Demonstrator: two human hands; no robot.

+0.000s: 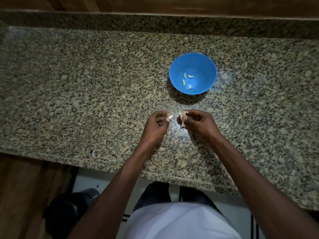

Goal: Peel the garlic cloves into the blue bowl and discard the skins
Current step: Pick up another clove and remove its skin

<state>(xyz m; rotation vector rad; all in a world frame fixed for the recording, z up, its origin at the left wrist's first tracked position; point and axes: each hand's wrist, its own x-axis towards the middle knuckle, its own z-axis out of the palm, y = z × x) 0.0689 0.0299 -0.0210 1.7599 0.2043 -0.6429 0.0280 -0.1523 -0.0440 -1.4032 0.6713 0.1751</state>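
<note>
A blue bowl (192,62) stands on the granite counter (86,94) with several peeled garlic cloves (187,80) in its bottom. In front of the bowl, my left hand (156,128) pinches a pale peeled garlic clove (170,116) between thumb and fingers. A short gap to its right, my right hand (198,125) pinches the remains of the garlic head (182,118), a papery stem with skin and dark roots hanging down. Both hands hover just above the counter.
Bits of garlic skin (93,153) lie scattered near the counter's front edge. A granite backsplash (155,23) runs along the far side. Below the counter edge, a dark bin-like object (69,209) stands on the floor at the lower left.
</note>
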